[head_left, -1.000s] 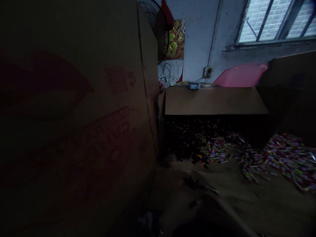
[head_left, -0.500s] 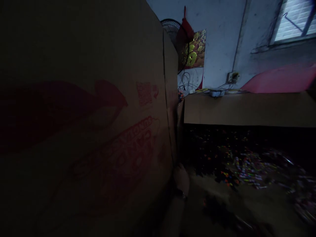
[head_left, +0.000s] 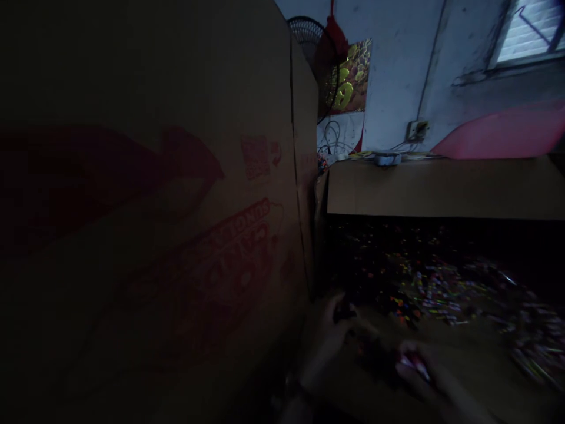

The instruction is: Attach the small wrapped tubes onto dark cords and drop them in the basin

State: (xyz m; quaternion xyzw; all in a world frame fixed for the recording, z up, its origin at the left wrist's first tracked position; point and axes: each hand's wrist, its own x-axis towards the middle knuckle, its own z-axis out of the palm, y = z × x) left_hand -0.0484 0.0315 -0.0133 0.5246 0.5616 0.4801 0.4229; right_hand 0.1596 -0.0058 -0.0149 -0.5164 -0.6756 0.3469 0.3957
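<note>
My left hand (head_left: 329, 327), with a dark band at its wrist, is beside the large cardboard box. Its fingers curl around a small dark piece (head_left: 345, 311) whose kind the dimness hides. To the right, my right hand (head_left: 426, 374) is closed on a small shiny pink-and-white piece (head_left: 415, 364), blurred and too dark to name. Between both hands lies a dark heap of small pieces (head_left: 375, 356) on a brownish surface. Beyond them spread several small orange pieces (head_left: 404, 309) and many thin, shiny, coloured pieces (head_left: 445, 294).
The big cardboard box (head_left: 220, 118) with red print fills the left side. A cardboard panel (head_left: 441, 185) runs along the back, with a power strip (head_left: 387, 159) and cables above it. Behind stand a black fan (head_left: 306, 32), a pink sheet (head_left: 503, 132) and a wall with a window.
My left hand has moved from the box's lower edge slightly right and now holds a dark piece. My right hand has come into view from below, holding a shiny piece.
</note>
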